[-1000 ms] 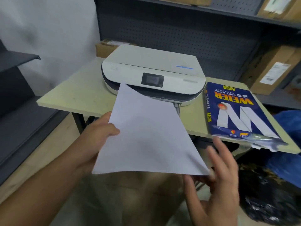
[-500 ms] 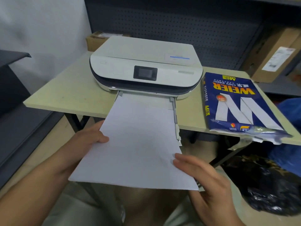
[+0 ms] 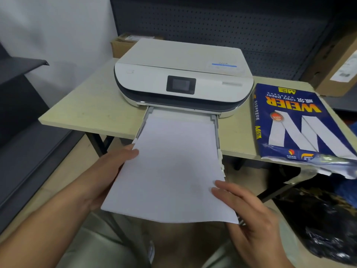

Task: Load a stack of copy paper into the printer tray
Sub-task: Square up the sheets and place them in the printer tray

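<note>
A white printer [image 3: 183,74] with a small dark screen sits on a beige table [image 3: 87,111]. Its paper tray [image 3: 217,132] is pulled out toward me over the table's front edge. A stack of white copy paper [image 3: 170,171] lies lengthwise over the tray, its far end between the tray's side walls and its near end sticking out past the tray. My left hand [image 3: 114,171] grips the stack's left edge, thumb on top. My right hand [image 3: 243,209] holds the near right corner, thumb on top.
An opened blue pack of copy paper [image 3: 301,124] lies on the table right of the printer, overhanging the front edge. Cardboard boxes [image 3: 340,64] sit on dark shelving behind. A black plastic bag [image 3: 328,229] lies on the floor at right. A dark shelf stands at left.
The stack swung from a skewed angle into line with the tray and slid forward between its walls. My right hand moved from beside the corner onto it.
</note>
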Demonstrator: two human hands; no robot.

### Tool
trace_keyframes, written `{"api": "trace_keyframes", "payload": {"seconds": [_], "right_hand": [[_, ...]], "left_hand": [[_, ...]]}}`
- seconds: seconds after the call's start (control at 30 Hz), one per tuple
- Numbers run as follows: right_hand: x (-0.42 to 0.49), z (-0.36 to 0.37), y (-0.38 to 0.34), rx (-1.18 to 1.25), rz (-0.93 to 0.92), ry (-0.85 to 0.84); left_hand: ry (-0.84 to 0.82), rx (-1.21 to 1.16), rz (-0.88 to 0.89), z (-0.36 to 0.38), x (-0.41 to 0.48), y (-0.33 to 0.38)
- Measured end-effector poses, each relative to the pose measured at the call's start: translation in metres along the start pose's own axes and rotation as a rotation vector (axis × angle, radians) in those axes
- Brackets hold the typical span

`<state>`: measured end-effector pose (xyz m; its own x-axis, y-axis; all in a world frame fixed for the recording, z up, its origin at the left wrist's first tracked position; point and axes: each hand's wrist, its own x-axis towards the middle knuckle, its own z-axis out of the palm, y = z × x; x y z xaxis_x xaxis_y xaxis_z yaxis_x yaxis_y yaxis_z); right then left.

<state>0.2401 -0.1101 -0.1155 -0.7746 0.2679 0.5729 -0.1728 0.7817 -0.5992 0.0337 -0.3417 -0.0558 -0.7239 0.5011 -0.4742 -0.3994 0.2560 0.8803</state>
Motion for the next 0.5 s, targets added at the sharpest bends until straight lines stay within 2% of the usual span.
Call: {"api": "trace_keyframes", "payload": {"seconds": [0.1,0.33,0.5], "right_hand": [[0.0,0.003,0.0,-0.037,0.008,-0.019],[0.005,0.012,0.002,-0.042,0.031,-0.022],[0.013,0.018,0.0,-0.063,0.008,-0.059]], "left_hand": [[-0.042,0.031,0.049,-0.001,-0.014,-0.005],[0.043,-0.116,0.051,-0.004,-0.046,-0.037],[0.106,-0.099,0.095,-0.006,-0.047,-0.041]]}}
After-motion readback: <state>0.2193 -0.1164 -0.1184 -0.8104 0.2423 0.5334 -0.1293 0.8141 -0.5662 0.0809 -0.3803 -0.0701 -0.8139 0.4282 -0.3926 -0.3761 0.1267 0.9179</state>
